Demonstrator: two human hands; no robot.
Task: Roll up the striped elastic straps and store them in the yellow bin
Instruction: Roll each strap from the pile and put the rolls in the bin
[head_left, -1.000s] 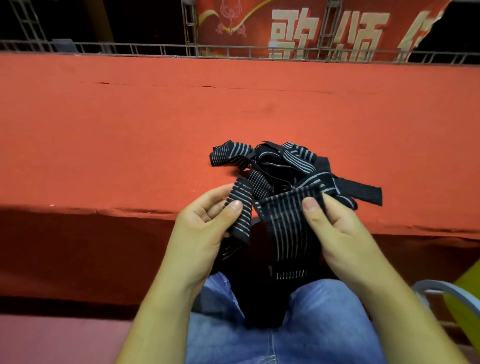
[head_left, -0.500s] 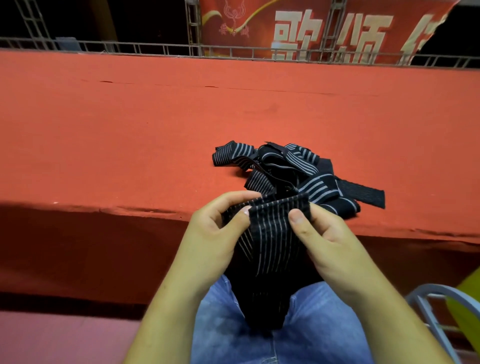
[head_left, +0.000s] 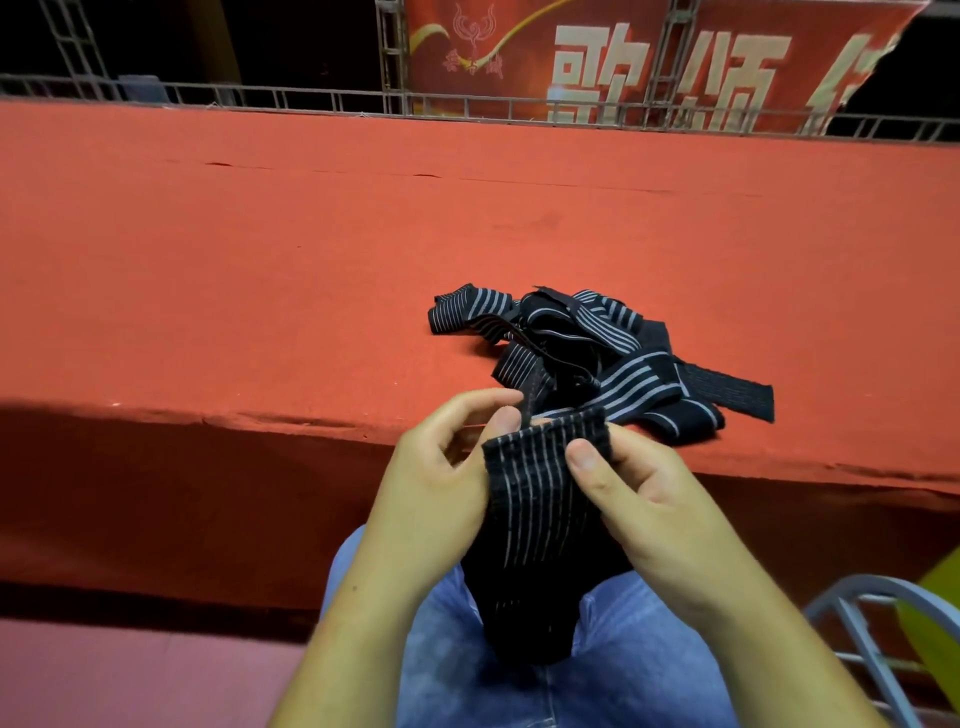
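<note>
A black strap with thin white stripes hangs from my two hands down over my lap. My left hand pinches its top left corner between thumb and fingers. My right hand grips the top right edge, thumb on the front. The strap's top edge is folded over. Just beyond my hands a tangled heap of striped straps lies on the red platform near its front edge. A sliver of the yellow bin shows at the far right edge.
A grey metal frame stands at the lower right beside the yellow bin. A metal railing and a red banner run along the back of the platform. My jeans-clad legs fill the bottom centre.
My hands have come closer together, drawing the strap's two ends into one folded top edge. The left hand's separate strap end is now tucked behind the wide piece.
</note>
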